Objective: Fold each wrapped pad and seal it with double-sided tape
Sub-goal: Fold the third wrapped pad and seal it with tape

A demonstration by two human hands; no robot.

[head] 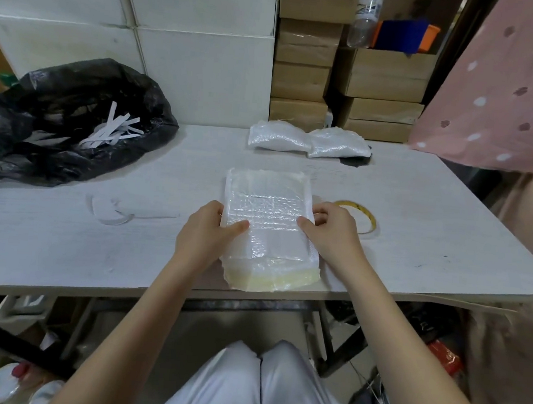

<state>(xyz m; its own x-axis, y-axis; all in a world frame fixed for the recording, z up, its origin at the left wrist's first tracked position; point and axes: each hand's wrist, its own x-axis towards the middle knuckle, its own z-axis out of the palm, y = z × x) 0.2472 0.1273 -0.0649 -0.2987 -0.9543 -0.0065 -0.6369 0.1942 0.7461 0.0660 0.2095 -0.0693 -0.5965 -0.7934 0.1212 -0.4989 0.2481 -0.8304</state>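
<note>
Two hands, left hand (207, 229) and right hand (330, 230), grip one wrapped pad (266, 224) between closed fingers; two folded pads (308, 139) beyond, one tape roll (361, 217) right.

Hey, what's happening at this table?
A person is packing pads at a white table. The left hand and right hand press on the sides of a plastic-wrapped pad lying flat. A roll of tape sits just right of it. Two finished bundles lie at the back, and a black bag holds paper strips.
</note>
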